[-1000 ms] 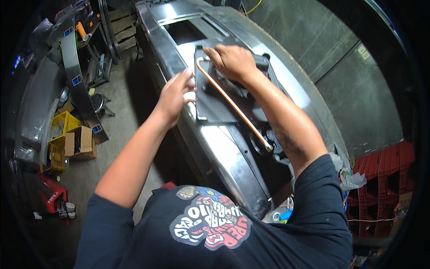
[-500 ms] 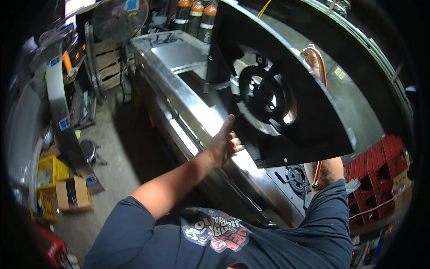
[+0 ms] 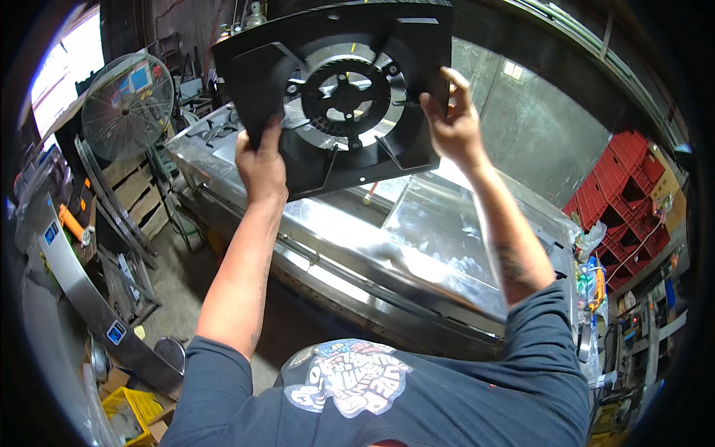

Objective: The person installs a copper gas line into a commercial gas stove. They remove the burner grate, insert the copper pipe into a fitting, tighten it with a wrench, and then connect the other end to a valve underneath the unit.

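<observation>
Both my hands hold up a black square burner panel (image 3: 413, 67), raised over a long stainless steel stove (image 3: 328, 220). Its broad face is toward me, with a round ring and several pot-support arms around the central opening. My left hand (image 3: 262, 165) grips the lower left edge, thumb on the near face and fingers mostly hidden behind. On the right edge, my right hand (image 3: 458, 130) is closed, thumb in front and fingers behind. Below the panel, a short piece of an orange hose (image 3: 369, 194) shows; the rest is hidden.
A large caged fan (image 3: 128, 104) stands at far left, by wooden pallets (image 3: 134, 186). A curved metal strip (image 3: 82, 298) and a yellow crate (image 3: 130, 413) are to my left. Red crates (image 3: 625, 201) stand at right beside a plastic bag (image 3: 592, 238).
The panel has moved left and turned to face me more squarely. My left hand has taken its lower left edge. My right hand has shifted from behind it, beside the hose, to its right edge.
</observation>
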The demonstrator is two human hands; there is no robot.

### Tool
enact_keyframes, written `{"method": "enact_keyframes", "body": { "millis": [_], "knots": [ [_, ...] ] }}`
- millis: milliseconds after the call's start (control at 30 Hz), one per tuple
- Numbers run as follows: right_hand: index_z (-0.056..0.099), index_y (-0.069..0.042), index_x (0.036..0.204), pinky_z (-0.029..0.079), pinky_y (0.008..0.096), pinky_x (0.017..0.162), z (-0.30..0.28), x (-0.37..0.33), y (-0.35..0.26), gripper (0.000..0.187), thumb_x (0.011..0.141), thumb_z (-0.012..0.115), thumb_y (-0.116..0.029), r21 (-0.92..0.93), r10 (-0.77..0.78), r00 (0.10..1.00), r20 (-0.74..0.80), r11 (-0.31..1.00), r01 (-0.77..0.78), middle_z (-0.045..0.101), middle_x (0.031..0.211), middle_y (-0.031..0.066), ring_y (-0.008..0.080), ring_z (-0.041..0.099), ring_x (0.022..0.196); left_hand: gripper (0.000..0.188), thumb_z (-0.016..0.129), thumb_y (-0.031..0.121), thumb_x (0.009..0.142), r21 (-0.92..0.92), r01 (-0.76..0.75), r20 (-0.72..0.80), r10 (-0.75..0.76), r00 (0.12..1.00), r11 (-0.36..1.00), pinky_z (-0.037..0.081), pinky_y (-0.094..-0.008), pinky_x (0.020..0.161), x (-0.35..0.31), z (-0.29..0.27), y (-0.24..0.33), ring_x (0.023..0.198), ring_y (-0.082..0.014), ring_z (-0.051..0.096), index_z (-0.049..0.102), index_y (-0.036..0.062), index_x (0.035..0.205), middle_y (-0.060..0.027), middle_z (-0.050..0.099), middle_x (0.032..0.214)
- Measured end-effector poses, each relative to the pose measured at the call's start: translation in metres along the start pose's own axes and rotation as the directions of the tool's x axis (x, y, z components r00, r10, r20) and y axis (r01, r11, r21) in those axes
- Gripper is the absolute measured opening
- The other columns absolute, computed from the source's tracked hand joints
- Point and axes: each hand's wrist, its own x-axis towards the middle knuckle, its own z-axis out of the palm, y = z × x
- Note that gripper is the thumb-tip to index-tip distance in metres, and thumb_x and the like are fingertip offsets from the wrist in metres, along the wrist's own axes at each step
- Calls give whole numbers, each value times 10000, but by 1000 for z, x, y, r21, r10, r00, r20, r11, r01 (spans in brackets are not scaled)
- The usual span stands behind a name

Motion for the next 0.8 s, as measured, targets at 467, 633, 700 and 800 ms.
{"method": "enact_keyframes", "body": {
  "millis": [467,633,700,800],
  "knots": [
    [503,-69,1409,517,408,974,73,-80,189,685,841,816,-291,-366,694,655,298,717,-593,652,1257,263,355,664,1134,409,693,341,933,539,652,237,-839,489,533,532,-355,822,125,-35,-210,894,-231,667,653,-24,1114,-133,699,1024],
    [606,-36,1278,526,403,950,79,-85,169,547,838,823,-278,-500,859,467,208,504,-705,683,1227,211,317,675,1113,411,673,296,914,767,600,132,-972,195,225,488,-395,996,132,-41,-217,1070,-304,648,662,-3,1196,-208,678,1141],
    [655,-46,1165,537,425,912,77,-76,147,418,881,769,-331,-552,843,492,216,521,-651,710,1130,216,363,684,1067,447,697,319,895,923,234,245,-935,256,306,492,-390,967,137,-36,-211,1080,-302,654,668,-8,1198,-194,695,1098],
    [688,-78,1096,552,462,877,75,-59,119,404,912,704,-438,-849,876,440,198,378,-369,721,1070,206,382,686,1055,517,737,370,866,835,-506,439,-818,371,219,501,-418,959,158,-25,-200,1116,-329,654,670,17,1238,-185,696,1139]
  ]
}}
